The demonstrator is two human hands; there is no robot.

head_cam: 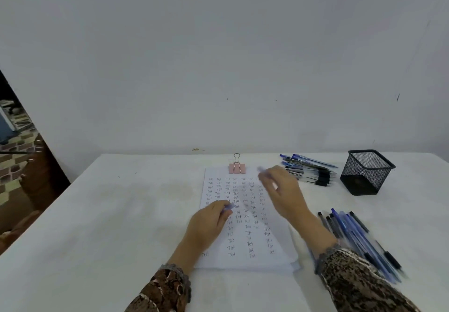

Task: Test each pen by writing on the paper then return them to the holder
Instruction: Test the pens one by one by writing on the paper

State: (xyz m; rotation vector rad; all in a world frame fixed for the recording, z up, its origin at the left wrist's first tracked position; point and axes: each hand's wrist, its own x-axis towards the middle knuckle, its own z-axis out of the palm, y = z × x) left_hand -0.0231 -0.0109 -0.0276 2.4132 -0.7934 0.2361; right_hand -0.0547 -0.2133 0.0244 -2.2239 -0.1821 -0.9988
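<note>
**Pen test: both hands over the paper**

Clock directions use the paper as dial centre, with 12 o'clock toward the wall.

- The paper (245,243) lies flat on the white table (121,214). It is covered in columns of short handwritten words. A pink clip (237,167) grips its edge at 12 o'clock.
- My view of the left hand (209,224): it rests on the sheet at about 9 o'clock. The fingers are curled and the fingertips pinch a small blue piece (229,206). It is too blurred for me to say whether it is a cap.
- The right hand (284,195) is above the sheet's 1 o'clock corner and smeared by motion. The fingers look bent round a blue pen (261,169), whose end pokes out past the fingertips toward 11 o'clock. I cannot tell whether the tip touches the sheet.
- The holder (366,173) is a black mesh cup. It stands upright on the table at 2 o'clock, well apart from the paper.
- The far pile (309,172) of blue and black pens lies on the table at 1 o'clock, between the right hand and the holder and just beside the holder.
- The near pile (357,238) of blue and black pens lies fanned at 4 o'clock, just beside the right forearm.
- Both forearms wear brown patterned sleeves (165,289).
</note>
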